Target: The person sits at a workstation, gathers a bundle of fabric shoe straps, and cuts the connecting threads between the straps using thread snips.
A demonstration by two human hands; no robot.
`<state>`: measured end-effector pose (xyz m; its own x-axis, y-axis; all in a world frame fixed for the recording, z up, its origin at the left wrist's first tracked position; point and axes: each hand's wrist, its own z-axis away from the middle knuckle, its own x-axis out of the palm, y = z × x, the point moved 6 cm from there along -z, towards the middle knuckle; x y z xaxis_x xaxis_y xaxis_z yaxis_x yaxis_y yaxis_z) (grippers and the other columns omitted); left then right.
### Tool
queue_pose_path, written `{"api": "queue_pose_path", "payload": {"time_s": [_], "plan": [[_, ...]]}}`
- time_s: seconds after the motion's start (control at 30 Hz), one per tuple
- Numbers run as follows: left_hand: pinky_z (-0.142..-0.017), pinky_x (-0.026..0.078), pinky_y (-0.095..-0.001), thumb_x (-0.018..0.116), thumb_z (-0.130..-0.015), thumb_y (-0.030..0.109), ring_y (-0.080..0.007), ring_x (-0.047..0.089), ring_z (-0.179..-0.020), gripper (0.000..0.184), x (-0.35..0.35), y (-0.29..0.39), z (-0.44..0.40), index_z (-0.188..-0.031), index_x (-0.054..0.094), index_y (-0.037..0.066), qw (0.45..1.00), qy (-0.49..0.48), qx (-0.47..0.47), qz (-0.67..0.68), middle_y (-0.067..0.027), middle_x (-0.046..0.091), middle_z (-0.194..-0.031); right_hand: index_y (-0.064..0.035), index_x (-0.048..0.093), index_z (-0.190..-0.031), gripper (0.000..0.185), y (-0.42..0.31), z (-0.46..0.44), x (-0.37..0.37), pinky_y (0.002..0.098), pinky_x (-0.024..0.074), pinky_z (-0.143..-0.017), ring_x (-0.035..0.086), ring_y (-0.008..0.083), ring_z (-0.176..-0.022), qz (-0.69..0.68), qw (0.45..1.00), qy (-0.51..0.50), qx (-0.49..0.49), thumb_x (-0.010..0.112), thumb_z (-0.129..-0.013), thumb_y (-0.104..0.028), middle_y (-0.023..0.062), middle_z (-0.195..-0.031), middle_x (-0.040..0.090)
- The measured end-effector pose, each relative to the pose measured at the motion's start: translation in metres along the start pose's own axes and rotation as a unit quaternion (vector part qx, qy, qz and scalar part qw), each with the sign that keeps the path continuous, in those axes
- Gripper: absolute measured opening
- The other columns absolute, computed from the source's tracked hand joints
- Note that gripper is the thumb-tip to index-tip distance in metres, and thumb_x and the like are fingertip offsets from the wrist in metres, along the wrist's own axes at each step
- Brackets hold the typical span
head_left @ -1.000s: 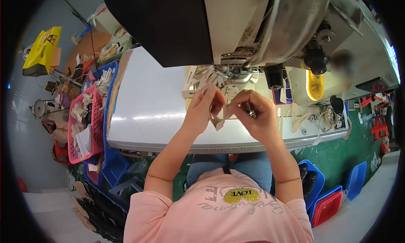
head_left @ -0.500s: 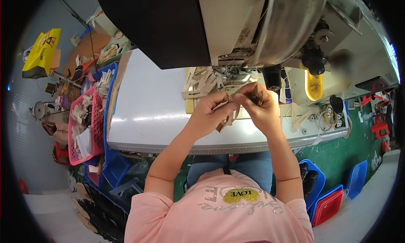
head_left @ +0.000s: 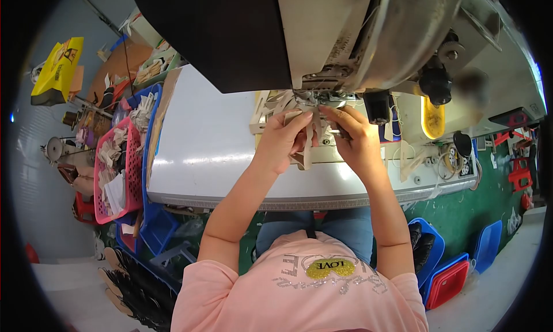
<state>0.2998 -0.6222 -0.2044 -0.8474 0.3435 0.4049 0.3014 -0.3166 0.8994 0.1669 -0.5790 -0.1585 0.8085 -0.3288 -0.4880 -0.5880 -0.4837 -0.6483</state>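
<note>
A beige strip-like piece of material (head_left: 309, 150) lies under the needle area of a sewing machine (head_left: 328, 95), its tail hanging down toward me. My left hand (head_left: 283, 137) pinches it between thumb and fingers at the left. On the other side, my right hand (head_left: 354, 137) has its fingertips pressed on the piece close to the presser foot. Something small and dark shows beneath the right fingers, too hidden to name. Behind the left hand, several cut beige pieces (head_left: 262, 121) lie in a pile on the machine table (head_left: 201, 136).
At the left stand a pink basket (head_left: 138, 182) of scraps and a blue tray (head_left: 151, 130). A yellow dish (head_left: 432, 117) and a small coil (head_left: 449, 159) are right of the hands. The machine head (head_left: 219, 38) overhangs the work. Red and blue bins (head_left: 449, 283) stand on the floor.
Both hands have moved forward with the beige piece, from in front of the machine to under its needle area. The left hand has turned and now shows its back and thumb.
</note>
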Motion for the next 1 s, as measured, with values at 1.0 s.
{"api": "queue_pose_path", "payload": {"time_s": [1.0], "plan": [[-0.043, 0.028, -0.0188, 0.063, -0.08, 0.012, -0.0055, 0.038, -0.042, 0.015, 0.004, -0.022, 0.048, -0.077, 0.052, 0.002, 0.999, 0.029, -0.001, -0.023, -0.0095, 0.055, -0.059, -0.0107, 0.062, -0.105, 0.048, 0.002, -0.004, 0.002, 0.0341, 0.0479, -0.053, 0.06, 0.0289, -0.061, 0.045, 0.999, -0.024, -0.008, 0.055, -0.062, 0.01, 0.0132, -0.075, 0.062]]}}
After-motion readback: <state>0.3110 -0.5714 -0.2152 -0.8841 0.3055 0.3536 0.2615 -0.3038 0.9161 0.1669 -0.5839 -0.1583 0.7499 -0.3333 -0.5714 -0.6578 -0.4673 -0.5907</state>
